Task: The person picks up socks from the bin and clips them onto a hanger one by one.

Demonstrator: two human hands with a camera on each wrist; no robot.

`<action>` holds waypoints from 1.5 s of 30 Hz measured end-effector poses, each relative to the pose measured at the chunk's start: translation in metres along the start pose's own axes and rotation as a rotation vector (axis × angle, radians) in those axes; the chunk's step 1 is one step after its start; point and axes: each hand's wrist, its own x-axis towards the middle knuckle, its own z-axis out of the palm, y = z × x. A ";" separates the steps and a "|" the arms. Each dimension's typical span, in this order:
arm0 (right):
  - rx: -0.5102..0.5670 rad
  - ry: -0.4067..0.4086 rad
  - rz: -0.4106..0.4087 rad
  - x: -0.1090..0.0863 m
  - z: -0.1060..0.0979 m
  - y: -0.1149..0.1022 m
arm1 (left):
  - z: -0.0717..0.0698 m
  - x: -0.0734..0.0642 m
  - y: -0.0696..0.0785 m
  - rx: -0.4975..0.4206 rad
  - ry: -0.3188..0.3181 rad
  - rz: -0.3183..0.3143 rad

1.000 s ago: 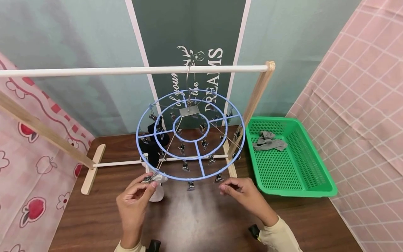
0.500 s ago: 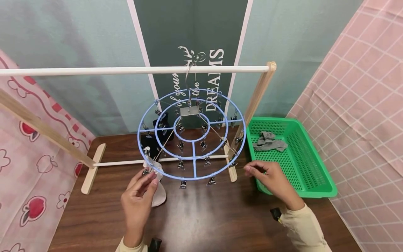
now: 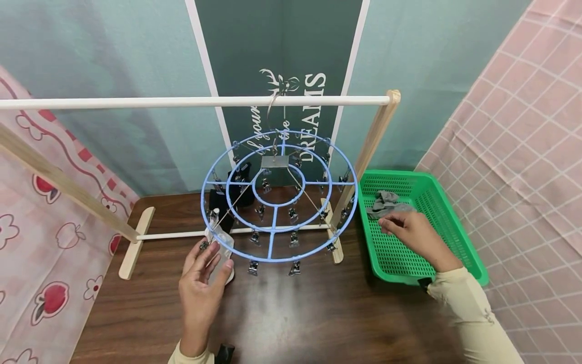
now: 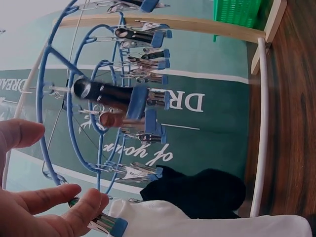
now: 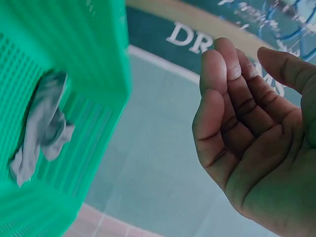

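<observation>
The left hand [image 3: 200, 288] is raised at the near left of the hanger, its thumb well apart from loosely bent fingers. The fingers touch a clip [image 4: 107, 223] at the rim without a pinch round it, perhaps to steady it. The right hand [image 3: 416, 235] grips nothing; its fingers are relaxed, with the thumb apart from them, above the left part of the basket [image 3: 447, 227]. Just beside the left fingers hangs the white sock [image 4: 212, 227], its top at the clip, which seems to bear its weight so that the rest drops below the ring. The hanger [image 3: 273, 236] spreads its clips round three rings, presumably to keep pieces apart, and hangs by one hook, which likely lets it turn. Beyond the white sock, the black sock [image 4: 202, 192] hangs at the left of the rings. The gray sock [image 3: 388, 205] lies crumpled inside the basket, toward its far left corner; the basket sits right of the rack [image 3: 182, 102], probably to be within the right arm's reach. The rack stands on the counter [image 3: 295, 313] on wooden feet, long enough, it seems, to stop it tipping, and its white bar carries the hook high, giving the socks room to hang. Behind it all is the lettered curtain [image 3: 150, 141].
</observation>
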 end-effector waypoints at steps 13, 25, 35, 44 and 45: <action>-0.056 -0.083 0.170 0.029 -0.019 0.049 | -0.001 0.000 -0.003 0.082 -0.012 -0.029; -0.082 -0.117 0.250 0.050 -0.011 0.095 | 0.000 -0.001 -0.010 0.250 -0.164 0.072; -0.175 -0.240 0.405 0.062 0.003 0.127 | 0.006 -0.005 -0.016 0.382 -0.154 0.154; -0.219 -0.337 0.488 0.068 0.010 0.148 | 0.012 -0.006 -0.017 0.252 -0.140 0.150; -0.220 -0.347 0.495 0.069 0.011 0.149 | 0.013 -0.006 -0.017 0.227 -0.141 0.153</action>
